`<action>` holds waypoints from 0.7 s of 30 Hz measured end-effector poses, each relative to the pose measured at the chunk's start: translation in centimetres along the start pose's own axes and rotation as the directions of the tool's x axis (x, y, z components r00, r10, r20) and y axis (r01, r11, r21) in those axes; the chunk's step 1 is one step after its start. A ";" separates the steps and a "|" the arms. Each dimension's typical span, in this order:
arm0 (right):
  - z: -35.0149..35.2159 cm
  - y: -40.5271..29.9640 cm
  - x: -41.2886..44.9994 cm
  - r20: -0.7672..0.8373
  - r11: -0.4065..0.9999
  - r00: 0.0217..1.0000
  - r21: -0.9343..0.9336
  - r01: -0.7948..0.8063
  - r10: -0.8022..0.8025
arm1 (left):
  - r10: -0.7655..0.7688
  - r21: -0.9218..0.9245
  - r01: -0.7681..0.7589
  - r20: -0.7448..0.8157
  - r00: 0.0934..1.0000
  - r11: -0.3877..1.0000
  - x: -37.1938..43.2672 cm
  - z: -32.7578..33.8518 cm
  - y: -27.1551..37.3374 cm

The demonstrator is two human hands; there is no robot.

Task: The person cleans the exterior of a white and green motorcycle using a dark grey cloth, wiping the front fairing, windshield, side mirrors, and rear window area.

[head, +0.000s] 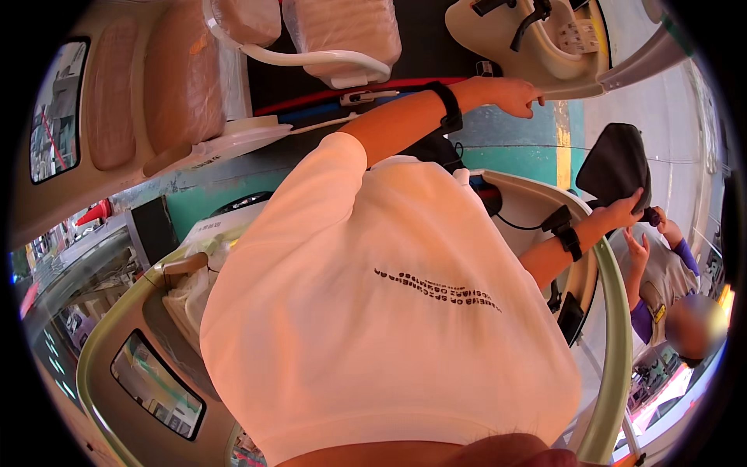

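My left hand [519,98] is stretched out beside the lower edge of a beige dashboard panel [543,67], its fingers curled; whether they grip anything is hidden. My right hand [623,211] is closed on the lower edge of a black side mirror [614,157], seen from its dark back. Close to it, a co-worker's hand [659,220] is at a small dark part by the mirror's lower end, and that person's other hand is raised with fingers apart. I wear black bands on both wrists.
A small vehicle's curved green-edged frame [615,327] arches close around my right side. Plastic-wrapped seats [344,35] are in another vehicle at the top left. A co-worker with purple sleeves [642,321] is at the right. The floor [513,157] is green and grey with a yellow stripe.
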State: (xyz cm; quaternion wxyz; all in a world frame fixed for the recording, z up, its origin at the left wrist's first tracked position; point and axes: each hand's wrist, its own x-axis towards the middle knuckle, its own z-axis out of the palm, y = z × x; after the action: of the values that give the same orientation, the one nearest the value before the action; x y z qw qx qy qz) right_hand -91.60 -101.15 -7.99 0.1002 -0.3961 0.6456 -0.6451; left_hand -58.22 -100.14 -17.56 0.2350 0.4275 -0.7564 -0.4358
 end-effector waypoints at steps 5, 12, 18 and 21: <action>-0.7 -6.1 -1.3 -0.415 0.961 0.909 0.265 0.079 0.040 | 0.075 0.028 -0.072 -0.145 0.987 0.997 6.6 4.7 5.1; -3.7 -5.0 -1.0 -0.140 0.925 0.982 0.375 -0.067 0.128 | -0.159 -0.146 0.120 -0.297 0.941 0.982 14.3 8.9 6.1; -1.9 -3.9 -0.1 0.015 0.932 0.970 0.275 -0.236 0.241 | 0.090 -0.231 -0.118 -0.131 0.987 0.966 17.8 10.7 5.5; -2.8 -1.6 0.1 0.012 0.909 0.947 0.277 -0.312 0.321 | 0.184 -0.354 -0.132 0.116 0.976 0.926 18.0 11.5 7.7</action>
State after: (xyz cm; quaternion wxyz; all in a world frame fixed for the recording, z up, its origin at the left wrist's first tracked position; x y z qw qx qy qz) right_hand -92.85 -98.86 -6.09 0.2466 -0.2575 0.6071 -0.7102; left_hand -79.43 -108.21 -17.07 0.2842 0.2842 -0.7158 -0.5710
